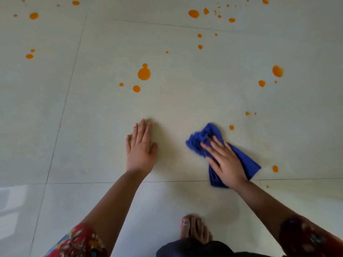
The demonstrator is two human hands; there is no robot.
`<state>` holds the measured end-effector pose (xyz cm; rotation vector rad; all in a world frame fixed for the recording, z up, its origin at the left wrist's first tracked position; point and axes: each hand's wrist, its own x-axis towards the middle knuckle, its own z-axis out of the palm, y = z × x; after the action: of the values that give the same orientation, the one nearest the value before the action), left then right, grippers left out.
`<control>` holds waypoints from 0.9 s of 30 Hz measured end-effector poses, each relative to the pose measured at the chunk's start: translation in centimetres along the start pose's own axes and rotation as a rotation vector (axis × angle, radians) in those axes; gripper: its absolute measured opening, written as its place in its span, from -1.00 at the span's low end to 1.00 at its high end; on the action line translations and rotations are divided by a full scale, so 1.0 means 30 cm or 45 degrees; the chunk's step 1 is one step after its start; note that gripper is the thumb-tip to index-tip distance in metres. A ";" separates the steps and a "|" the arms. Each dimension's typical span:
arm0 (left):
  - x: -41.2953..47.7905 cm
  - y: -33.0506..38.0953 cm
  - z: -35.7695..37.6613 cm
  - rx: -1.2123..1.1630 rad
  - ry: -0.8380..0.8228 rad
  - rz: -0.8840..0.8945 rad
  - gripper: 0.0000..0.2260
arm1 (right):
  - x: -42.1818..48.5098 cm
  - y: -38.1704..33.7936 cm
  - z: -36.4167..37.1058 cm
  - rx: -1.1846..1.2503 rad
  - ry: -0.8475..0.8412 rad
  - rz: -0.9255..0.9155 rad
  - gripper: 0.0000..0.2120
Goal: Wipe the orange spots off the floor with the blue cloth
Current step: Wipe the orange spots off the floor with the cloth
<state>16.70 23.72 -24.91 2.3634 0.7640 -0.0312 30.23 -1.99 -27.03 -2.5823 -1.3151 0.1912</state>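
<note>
Far to my left a pair of orange spots [29, 56] sat on the floor [92, 112], well apart from either of my hands. My left hand [141, 147] lay flat on the tile, fingers straight and a little spread, holding nothing and bracing me. Beyond it the biggest blot [144, 73] looked thick, and I judged that one pass would smear it wide rather than lift it. My right hand [225, 162] pressed the blue cloth [248, 164] to the floor with straight fingers. The cloth was bunched ahead of my fingertips, its edges blurred, so I cannot say quite how it was folded. A small drop [231, 127] lay just beside its far edge, another [275, 168] near its right corner. A loaded cloth could spread the colour, and my bare foot [194, 229] or bracing palm might slip on damp tile. No bucket, bowl or other container showed.
</note>
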 end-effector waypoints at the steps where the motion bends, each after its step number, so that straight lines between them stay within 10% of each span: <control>1: -0.009 0.024 0.009 -0.002 -0.006 0.042 -0.41 | 0.041 -0.002 -0.002 0.018 0.071 0.142 -0.57; 4: -0.030 0.102 0.053 -0.009 -0.062 0.250 -0.39 | 0.099 -0.079 0.028 0.017 0.172 0.375 -0.55; 10: -0.067 0.115 0.140 0.159 -0.341 0.324 -0.32 | -0.306 -0.120 0.047 -0.124 -0.042 -0.042 -0.49; 17: -0.081 0.106 0.181 0.492 -0.320 0.385 -0.20 | -0.306 -0.003 0.010 0.023 0.242 0.694 -0.53; 24: -0.082 0.099 0.190 0.539 -0.229 0.406 -0.20 | -0.439 -0.131 0.070 0.010 0.018 0.101 -0.51; 27: -0.090 0.099 0.196 0.535 -0.200 0.419 -0.20 | -0.508 -0.042 0.017 0.063 0.104 0.341 -0.54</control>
<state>17.02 17.02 -27.29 2.8156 0.3048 -0.2564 20.19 -13.54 -27.05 -2.6850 -0.9222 0.1603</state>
